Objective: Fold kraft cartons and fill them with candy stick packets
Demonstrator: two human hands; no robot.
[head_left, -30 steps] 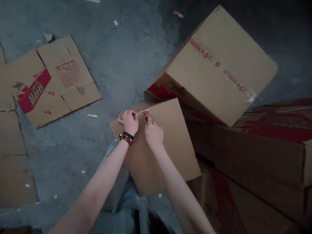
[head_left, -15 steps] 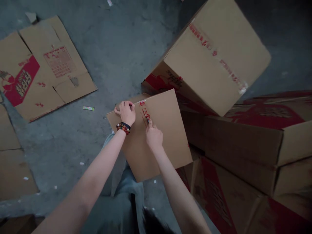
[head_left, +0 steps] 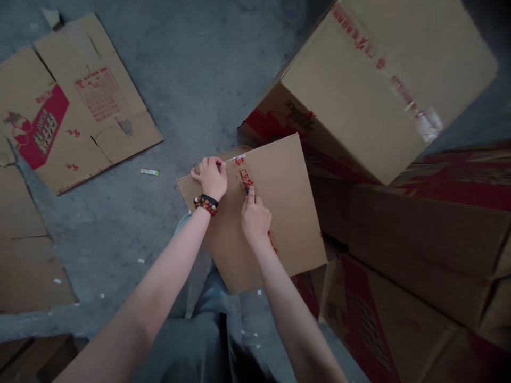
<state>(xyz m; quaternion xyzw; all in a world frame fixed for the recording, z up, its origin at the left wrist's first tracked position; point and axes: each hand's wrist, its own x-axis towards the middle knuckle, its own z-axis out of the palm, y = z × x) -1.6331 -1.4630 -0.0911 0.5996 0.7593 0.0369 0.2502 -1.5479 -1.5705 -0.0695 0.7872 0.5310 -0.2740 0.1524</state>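
- Head view, the person's hands: the left hand (head_left: 213,178) was closed over the upper edge of a brown cardboard box (head_left: 279,223), fingers curled around that edge, with a beaded bracelet (head_left: 206,205) and a black band on the wrist.
- The right hand (head_left: 255,218) was pinched closed around a small dark object (head_left: 247,189), too small to identify, and its tip was pressed to the box's face, at red printed marks (head_left: 245,177).
- The box was tilted, held up in front of the person, with its lower corner just above denim-clad legs (head_left: 211,292). Whether it touched them could not be told.
- Just beyond it, a large cardboard carton (head_left: 359,90) lay at an angle, with a strip of red-printed tape (head_left: 403,90) across its top.
- At lower right, more cartons with red print (head_left: 419,250) were stacked, close beside the held box.
- On the left, a flattened cardboard sheet (head_left: 91,117) with a red panel lay on the grey concrete floor (head_left: 120,229), and a second flattened sheet (head_left: 27,250) lay below it.
- A small paper wrapper (head_left: 149,172) lay on the floor between the first sheet and the held box, among scattered white scraps.
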